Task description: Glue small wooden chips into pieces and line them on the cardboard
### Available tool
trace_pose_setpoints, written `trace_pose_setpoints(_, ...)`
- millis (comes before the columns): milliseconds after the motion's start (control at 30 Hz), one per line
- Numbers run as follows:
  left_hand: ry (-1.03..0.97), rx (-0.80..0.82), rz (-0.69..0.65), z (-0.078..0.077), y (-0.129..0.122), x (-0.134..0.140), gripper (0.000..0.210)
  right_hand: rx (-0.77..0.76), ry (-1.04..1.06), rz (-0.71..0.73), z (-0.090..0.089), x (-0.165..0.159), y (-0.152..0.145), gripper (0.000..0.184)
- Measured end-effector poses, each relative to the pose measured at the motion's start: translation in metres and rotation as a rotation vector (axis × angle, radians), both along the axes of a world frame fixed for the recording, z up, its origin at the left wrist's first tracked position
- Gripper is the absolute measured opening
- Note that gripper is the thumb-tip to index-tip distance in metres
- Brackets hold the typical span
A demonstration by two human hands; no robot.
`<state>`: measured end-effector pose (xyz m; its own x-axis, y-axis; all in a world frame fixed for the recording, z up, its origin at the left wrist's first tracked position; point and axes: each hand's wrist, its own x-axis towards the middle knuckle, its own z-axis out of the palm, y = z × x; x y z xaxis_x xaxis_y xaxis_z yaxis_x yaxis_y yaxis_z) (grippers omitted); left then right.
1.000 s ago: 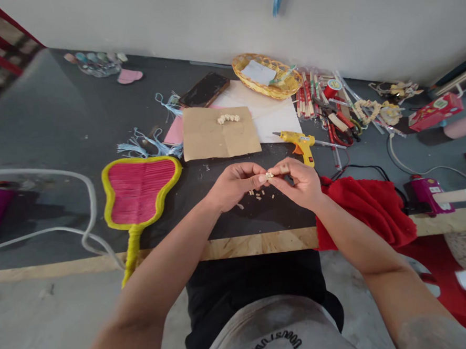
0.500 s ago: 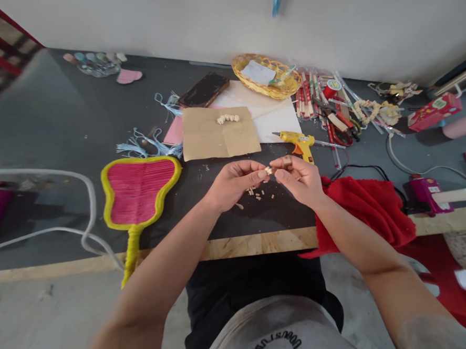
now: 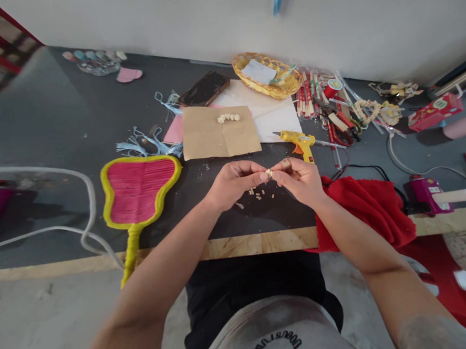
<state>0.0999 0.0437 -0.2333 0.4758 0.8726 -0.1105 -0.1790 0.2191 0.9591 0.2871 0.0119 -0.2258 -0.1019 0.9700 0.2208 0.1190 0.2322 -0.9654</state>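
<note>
Between my fingertips is a small cluster of pale wooden pieces (image 3: pixel 270 173), partly hidden by the fingers. My left hand (image 3: pixel 241 182) pinches it from the left, and my right hand (image 3: pixel 298 178) closes on it from the right. Loose pale wooden bits (image 3: pixel 258 192) lie scattered on the dark table below. Behind the hands, a curved row of similar pale pieces (image 3: pixel 228 118) rests on a brown card (image 3: pixel 203 139). A yellow glue gun (image 3: pixel 300 141) lies just beyond my right hand.
A pink fan with yellow edging (image 3: pixel 139 191) lies at left, its handle over the table edge. A red cloth (image 3: pixel 361 209) hangs over the front edge at right. Farther back are a phone (image 3: pixel 204 89), a wicker basket (image 3: pixel 287 89), bundled sticks (image 3: pixel 307 96) and red-handled pliers (image 3: pixel 338 120).
My right hand has come in toward the left, and its fingertips now meet the small cluster. My left hand stays almost where it was.
</note>
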Motion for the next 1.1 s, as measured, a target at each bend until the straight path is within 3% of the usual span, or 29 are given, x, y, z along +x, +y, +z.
trace_pose_setpoints(600,-0.030,-0.012,-0.036,-0.0027,0.0009,-0.0011,0.027,0.006,0.025,0.040,-0.0066,0.0021,0.0009,0.017)
trace_pose_setpoints(800,-0.053,-0.030,-0.063,0.0010,0.0004,-0.0015,0.025,0.246,-0.073,0.118,-0.0057,0.0086,0.0045,0.033)
trace_pose_setpoints(1100,-0.048,-0.037,-0.113,0.0034,-0.0012,-0.0027,0.021,0.452,-0.252,0.059,-0.0006,0.0067,0.0032,0.015)
